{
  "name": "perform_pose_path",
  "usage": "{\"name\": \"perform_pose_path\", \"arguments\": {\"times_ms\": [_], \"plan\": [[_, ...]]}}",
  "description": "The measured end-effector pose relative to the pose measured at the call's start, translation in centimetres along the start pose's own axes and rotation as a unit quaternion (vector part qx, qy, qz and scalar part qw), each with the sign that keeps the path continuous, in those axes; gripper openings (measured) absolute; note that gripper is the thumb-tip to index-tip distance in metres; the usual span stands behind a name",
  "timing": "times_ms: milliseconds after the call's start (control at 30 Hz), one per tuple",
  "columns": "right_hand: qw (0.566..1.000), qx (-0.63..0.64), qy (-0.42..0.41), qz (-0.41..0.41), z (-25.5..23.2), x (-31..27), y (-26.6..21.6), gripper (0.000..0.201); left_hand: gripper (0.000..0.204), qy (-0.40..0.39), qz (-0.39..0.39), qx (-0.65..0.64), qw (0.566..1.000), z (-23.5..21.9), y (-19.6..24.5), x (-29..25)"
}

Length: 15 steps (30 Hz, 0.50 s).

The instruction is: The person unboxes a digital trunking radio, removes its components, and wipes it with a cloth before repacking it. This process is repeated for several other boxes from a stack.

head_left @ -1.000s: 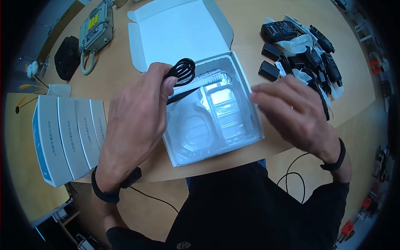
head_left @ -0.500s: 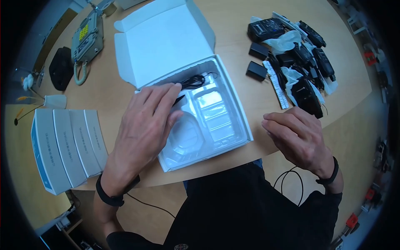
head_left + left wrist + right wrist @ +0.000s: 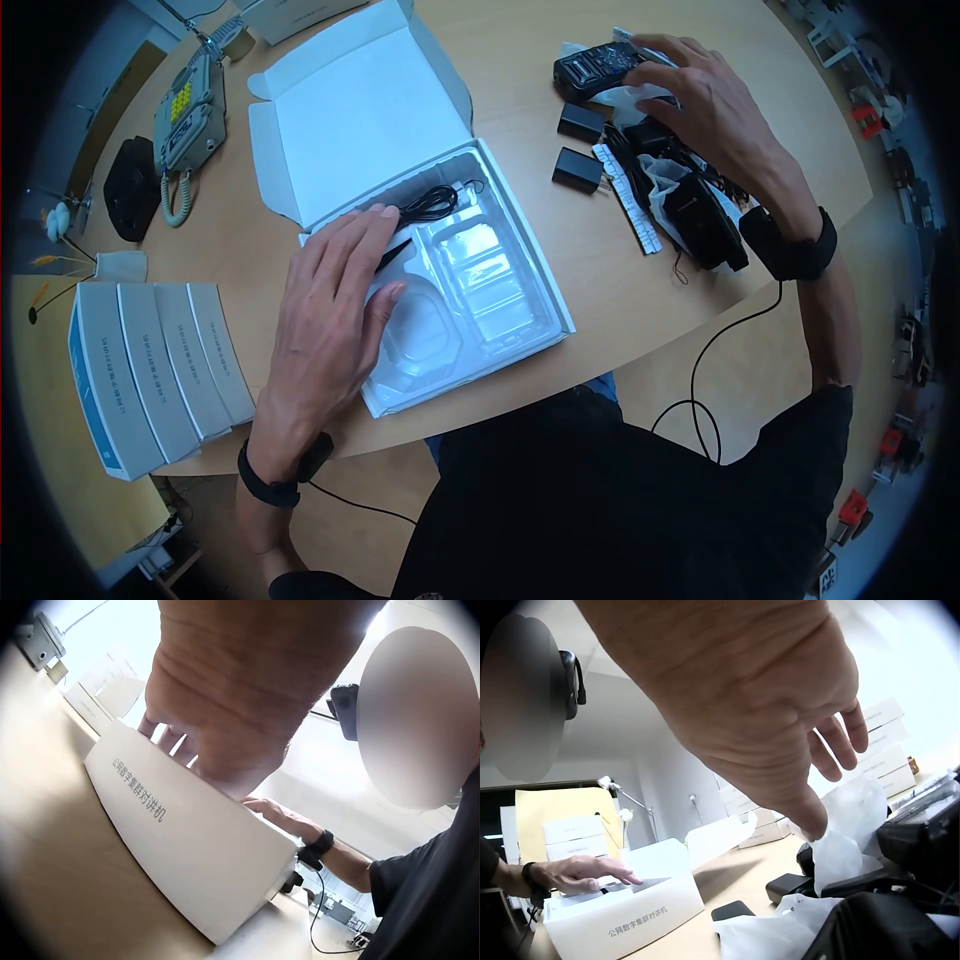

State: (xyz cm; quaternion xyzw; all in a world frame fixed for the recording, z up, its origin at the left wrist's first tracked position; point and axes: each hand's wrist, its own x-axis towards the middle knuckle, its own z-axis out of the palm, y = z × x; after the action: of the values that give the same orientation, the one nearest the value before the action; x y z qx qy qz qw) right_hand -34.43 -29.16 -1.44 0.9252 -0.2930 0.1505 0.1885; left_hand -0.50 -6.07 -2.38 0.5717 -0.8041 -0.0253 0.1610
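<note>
My left hand (image 3: 330, 300) rests over the left side of an opened white box (image 3: 527, 238), fingers straight and held together. Inside the box lies a clear plastic tray (image 3: 490, 275), with a coiled black cable (image 3: 430, 204) in its upper part, just beyond my left fingertips. A thin black piece (image 3: 395, 253) shows beside those fingers. My right hand (image 3: 710, 105) reaches over a pile of black devices, its fingers spread and slightly bent around nothing. Under it are a black walkie-talkie (image 3: 590, 70) and a crumpled white plastic bag (image 3: 855, 814); its thumb is close to the bag.
Two black blocks (image 3: 577, 170) and a white strip (image 3: 628, 200) lie left of the pile. Several closed white boxes (image 3: 150, 380) stand at the left. Behind them are a desk phone (image 3: 190, 115) and a dark case (image 3: 131, 190). The box lid (image 3: 350, 110) stands folded back.
The left hand has put the coiled black cable down in the tray and now lies flat over the box's left side. My right hand has moved from beside the box forward over the device pile.
</note>
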Motion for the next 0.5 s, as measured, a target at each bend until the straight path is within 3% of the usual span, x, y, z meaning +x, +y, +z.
{"name": "perform_pose_path", "arguments": {"times_ms": [67, 133, 200, 300, 333, 433, 500], "plan": [[1.000, 0.010, -0.005, 0.007, 0.1, -0.2, 0.1, 0.015, 0.050, 0.024, -0.020, -0.009, 0.999, -0.2, 0.2, -0.3], [0.992, 0.095, -0.049, 0.069, -0.5, -0.3, -0.7, 0.016, 0.046, 0.041, -0.030, -0.005, 0.999, -0.5, 0.2, -0.8], [0.992, 0.094, -0.043, 0.066, -1.4, -0.6, -1.8, 0.014, 0.043, 0.043, -0.029, 0.002, 0.999, -0.4, -0.2, -1.1], [0.995, 0.078, 0.064, 0.026, -2.6, -1.0, -3.1, 0.009, 0.037, 0.063, -0.013, 0.007, 0.998, -0.5, -0.4, -1.1], [0.994, 0.081, 0.064, 0.024, -3.3, -1.5, -3.8, 0.009, 0.034, 0.077, -0.004, 0.010, 0.997, -0.6, -0.3, -1.1], [0.990, 0.121, 0.048, 0.057, -4.9, -3.3, -6.2, 0.008, 0.035, 0.059, -0.056, 0.067, 0.994, -1.4, 0.4, -0.6], [0.989, 0.131, -0.023, 0.067, -5.9, -5.0, -7.9, 0.011, 0.032, 0.043, -0.069, 0.104, 0.991, -2.1, 0.8, -0.2]]}}
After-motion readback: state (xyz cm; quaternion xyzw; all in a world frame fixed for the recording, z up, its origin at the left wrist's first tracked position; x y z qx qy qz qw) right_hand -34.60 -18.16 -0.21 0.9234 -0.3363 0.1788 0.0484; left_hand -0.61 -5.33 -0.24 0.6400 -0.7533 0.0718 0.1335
